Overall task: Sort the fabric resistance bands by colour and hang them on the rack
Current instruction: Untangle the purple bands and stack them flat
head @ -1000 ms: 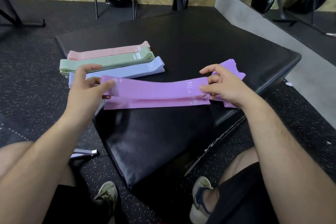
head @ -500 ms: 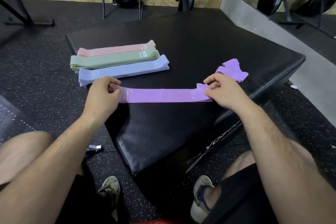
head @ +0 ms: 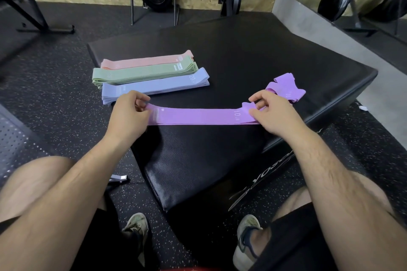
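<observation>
Left hand (head: 130,114) pinches 1 end of the purple band (head: 198,116) and right hand (head: 273,114) pinches the other. The band now lies flat and taut on the black mat (head: 242,50); 1 s ago it was lifted, both layers showing. Likely starting a 4th colour row (sorting near done, hanging not begun). Just beyond, side by side: blue stack (head: 154,87), green stack (head: 143,71), pink stack (head: 145,61). Loose purple heap (head: 286,88) sits behind the right hand, count unclear. No rack identifiable.
</observation>
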Tool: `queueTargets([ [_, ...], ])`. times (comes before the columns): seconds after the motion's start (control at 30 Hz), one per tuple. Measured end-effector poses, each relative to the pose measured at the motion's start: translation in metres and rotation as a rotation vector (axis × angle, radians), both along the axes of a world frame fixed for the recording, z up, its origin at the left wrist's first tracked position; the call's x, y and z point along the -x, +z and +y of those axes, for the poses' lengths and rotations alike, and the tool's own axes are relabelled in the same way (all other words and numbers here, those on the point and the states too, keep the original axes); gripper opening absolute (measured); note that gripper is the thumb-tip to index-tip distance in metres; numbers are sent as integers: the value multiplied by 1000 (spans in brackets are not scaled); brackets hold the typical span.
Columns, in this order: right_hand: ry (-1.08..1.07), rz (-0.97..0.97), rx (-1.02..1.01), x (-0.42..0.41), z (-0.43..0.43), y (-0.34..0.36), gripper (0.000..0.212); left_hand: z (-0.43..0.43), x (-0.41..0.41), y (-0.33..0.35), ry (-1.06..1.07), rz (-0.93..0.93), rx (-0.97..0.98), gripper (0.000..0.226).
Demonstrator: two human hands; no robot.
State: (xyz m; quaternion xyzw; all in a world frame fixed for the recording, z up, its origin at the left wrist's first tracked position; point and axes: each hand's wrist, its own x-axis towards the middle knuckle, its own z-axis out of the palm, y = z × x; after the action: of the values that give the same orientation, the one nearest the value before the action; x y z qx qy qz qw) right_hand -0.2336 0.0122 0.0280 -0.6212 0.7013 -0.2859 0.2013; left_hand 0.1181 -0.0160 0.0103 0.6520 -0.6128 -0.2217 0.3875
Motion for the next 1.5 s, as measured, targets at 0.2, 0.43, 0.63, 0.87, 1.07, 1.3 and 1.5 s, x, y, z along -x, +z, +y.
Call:
queueTargets([
  [0.2, 13, 55, 12, 0, -2, -2, 13, -3, -7, 2, 48, 39, -4, 16],
  [0.43, 28, 130, 10, 8, -4, 1, 28, 2, 11, -5, 3, -268, 135, 20],
  [0.63, 31, 210, -116, 22, -5, -2, 27, 12, 109, -11, -486, -248, 272, 18],
  [0.87, 39, 215, -27, 25, -5, -7, 10, 10, 182, -21, -588, -427, 312, 14],
  [1.07, -69, 117, -32, 37, -7, -1, 21, 11, 179, -26, -581, -428, 346, 10],
  [1.3, -101, -59, 51, 45, -3, 6, 25, 12, 180, -25, -560, -454, 324, 8],
  [1.5, -17, -72, 115, 43, -1, 16, 29, 8, 187, -6, -501, -182, 235, 21],
])
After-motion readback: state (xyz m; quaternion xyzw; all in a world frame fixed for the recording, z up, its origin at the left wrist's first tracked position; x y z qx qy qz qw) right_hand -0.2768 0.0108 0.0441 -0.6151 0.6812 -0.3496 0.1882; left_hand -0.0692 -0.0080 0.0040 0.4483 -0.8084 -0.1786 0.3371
